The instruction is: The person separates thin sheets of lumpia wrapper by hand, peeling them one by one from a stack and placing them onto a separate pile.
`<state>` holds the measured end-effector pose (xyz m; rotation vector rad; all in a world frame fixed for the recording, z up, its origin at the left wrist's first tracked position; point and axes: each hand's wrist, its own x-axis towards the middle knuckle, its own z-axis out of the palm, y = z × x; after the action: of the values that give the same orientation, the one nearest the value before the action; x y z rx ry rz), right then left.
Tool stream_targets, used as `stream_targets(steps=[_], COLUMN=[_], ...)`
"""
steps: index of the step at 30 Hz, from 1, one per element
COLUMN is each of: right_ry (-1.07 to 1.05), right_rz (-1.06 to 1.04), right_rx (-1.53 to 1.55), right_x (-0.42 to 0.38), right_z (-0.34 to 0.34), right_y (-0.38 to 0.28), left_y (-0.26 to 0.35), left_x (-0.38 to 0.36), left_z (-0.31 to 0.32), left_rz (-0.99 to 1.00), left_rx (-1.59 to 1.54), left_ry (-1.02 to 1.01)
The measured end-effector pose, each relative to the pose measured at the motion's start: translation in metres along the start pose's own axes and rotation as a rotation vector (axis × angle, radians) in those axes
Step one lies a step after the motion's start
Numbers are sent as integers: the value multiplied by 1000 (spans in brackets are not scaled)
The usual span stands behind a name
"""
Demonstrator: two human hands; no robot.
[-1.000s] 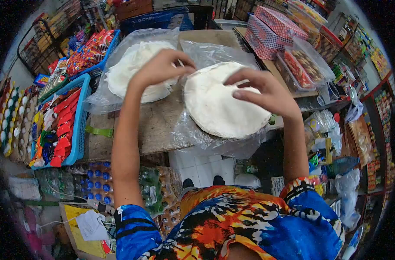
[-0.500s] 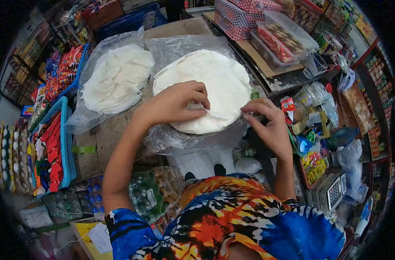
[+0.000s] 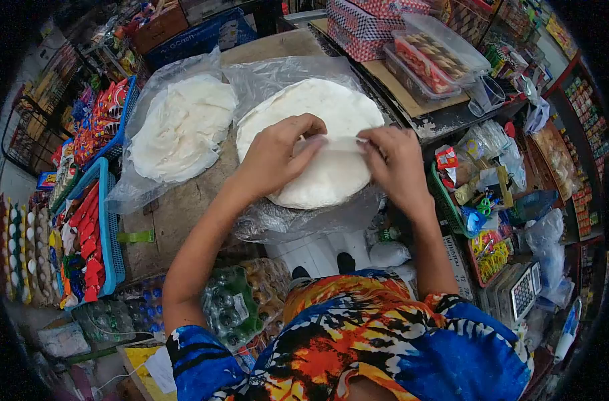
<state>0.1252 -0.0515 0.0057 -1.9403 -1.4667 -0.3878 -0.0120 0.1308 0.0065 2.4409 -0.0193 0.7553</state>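
A thick round stack of thin white spring roll wrappers (image 3: 318, 187) lies on a clear plastic sheet (image 3: 278, 224). Over its middle, my left hand (image 3: 278, 154) pinches the lifted edge of the top wrapper (image 3: 344, 146). My right hand (image 3: 398, 164), a little blurred, grips the same edge on the other side, fingers closed. Between the hands the wrapper's edge is raised and folded back from the near side. To the left, a looser, crumpled pile of wrappers (image 3: 181, 130) rests on another plastic bag (image 3: 127, 187).
Blue baskets (image 3: 107, 227) of packaged snacks and trays of eggs (image 3: 24, 247) stand on the left. Clear containers of food (image 3: 438, 67) sit at the back right. A green basket (image 3: 445, 200) of small goods and a calculator-like device (image 3: 522, 294) are on the right.
Both hands have moved away from my body over the stack, the right also leftward. The top wrapper's near edge has been lifted and drawn back toward the middle.
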Motion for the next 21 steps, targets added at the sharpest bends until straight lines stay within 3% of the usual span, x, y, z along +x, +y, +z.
stream_targets(steps=[3, 5, 8, 13, 15, 19, 21], right_ry=[125, 72, -119, -279, -273, -78, -116], right_rz=[-60, -63, 61, -78, -55, -321, -355], right_rx=[63, 98, 431, 251, 136, 162, 162], right_x=[23, 29, 32, 45, 60, 84, 90], right_z=[-2, -4, -7, -9, -14, -2, -3], right_y=[-1, -3, 5, 34, 34, 32, 30], left_y=[1, -1, -8, -13, -15, -8, -8], left_x=[2, 2, 6, 16, 20, 31, 33], left_z=[0, 0, 2, 5, 4, 12, 13], left_rz=[91, 92, -73, -74, -89, -110, -75], left_rx=[71, 151, -32, -59, -89, 0, 72], left_ry=[19, 13, 156, 245, 255, 173, 163])
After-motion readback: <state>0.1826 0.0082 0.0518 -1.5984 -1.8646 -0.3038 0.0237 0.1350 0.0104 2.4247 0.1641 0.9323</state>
